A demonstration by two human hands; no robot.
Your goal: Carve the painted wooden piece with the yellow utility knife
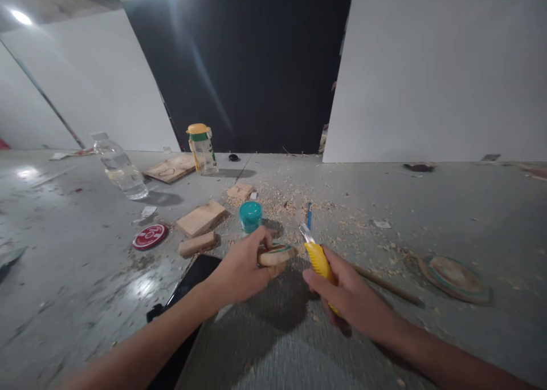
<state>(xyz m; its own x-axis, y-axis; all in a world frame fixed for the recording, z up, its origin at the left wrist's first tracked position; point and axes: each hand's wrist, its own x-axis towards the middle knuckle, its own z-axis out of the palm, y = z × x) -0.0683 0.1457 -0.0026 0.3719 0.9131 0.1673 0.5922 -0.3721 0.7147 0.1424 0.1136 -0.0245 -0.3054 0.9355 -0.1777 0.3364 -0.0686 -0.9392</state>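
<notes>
My left hand (245, 264) grips a small round wooden piece (276, 256) by its edge, with the thumb and fingers on either side. Greenish and brown marks show on the top of that piece. In my right hand (348, 296) is a yellow utility knife (319, 261), its metal tip (305, 232) pointing up and away from me. A gap separates the knife from the wooden piece. Just beyond my left hand stands a teal-lidded jar (250, 216). A thin blue stick-like thing (309, 214) lies past the knife's tip.
Wood shavings (294, 199) litter the grey surface. Left are wooden blocks (201, 218), a red round lid (149, 237), a water bottle (122, 167), a yellow-capped bottle (203, 150) and a black flat object (188, 287). Right lie a wooden rod (391, 287) and a round disc (455, 277).
</notes>
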